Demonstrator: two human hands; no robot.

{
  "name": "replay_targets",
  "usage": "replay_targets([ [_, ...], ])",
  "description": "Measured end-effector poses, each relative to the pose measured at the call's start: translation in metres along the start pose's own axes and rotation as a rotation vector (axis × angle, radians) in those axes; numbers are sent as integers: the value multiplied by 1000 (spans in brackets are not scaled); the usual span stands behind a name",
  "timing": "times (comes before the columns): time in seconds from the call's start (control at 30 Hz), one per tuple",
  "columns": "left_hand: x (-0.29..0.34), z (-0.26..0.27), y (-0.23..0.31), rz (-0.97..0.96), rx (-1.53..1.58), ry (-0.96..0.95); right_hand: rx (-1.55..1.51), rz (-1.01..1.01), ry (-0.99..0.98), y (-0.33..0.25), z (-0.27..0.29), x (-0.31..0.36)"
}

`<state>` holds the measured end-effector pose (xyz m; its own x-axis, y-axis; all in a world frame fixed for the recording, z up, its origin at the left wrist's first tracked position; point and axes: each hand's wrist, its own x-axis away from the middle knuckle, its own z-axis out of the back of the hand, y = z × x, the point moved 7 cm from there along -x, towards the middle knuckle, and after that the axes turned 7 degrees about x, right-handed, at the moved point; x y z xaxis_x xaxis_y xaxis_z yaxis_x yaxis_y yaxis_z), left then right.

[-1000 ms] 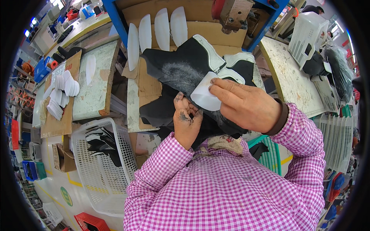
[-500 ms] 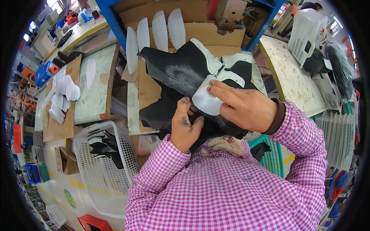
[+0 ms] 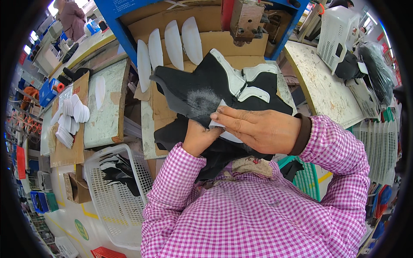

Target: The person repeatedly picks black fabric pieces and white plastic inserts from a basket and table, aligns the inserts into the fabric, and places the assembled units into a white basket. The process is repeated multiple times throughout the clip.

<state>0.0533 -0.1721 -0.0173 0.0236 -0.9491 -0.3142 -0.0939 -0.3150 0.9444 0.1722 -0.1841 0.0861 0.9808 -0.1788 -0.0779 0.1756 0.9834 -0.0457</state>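
Note:
A black shoe upper with white trim lies spread across the bench in front of me, a whitish powdery patch on its middle. My right hand is closed on a thin white stiffener piece and presses it on the upper's near part; much of the piece is hidden under the fingers. At that same edge, my left hand grips the upper, its fingertips out of sight beneath the cloth and the right hand. More black upper pieces lie underneath.
Several white stiffeners lean beyond the upper, below a metal press head in a blue frame. To the left are stacked white pieces on cardboard and a white basket. A green basket stands near my right side.
My right hand has turned flatter and moved left and down with the white stiffener, covering more of it. My left hand's fingers have gone under the upper's edge. The view has shifted slightly.

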Motion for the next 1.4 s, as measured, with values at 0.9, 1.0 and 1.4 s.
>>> replay_targets([
  [0.9,4,23,-31,169,-153,194,474,-13,142,-7,-12,-6],
  [1.0,4,21,-25,-18,-366,150,372,-11,77,-9,-22,4],
  [1.4,7,43,-66,467,157,284,187,-171,248,-18,-45,72],
])
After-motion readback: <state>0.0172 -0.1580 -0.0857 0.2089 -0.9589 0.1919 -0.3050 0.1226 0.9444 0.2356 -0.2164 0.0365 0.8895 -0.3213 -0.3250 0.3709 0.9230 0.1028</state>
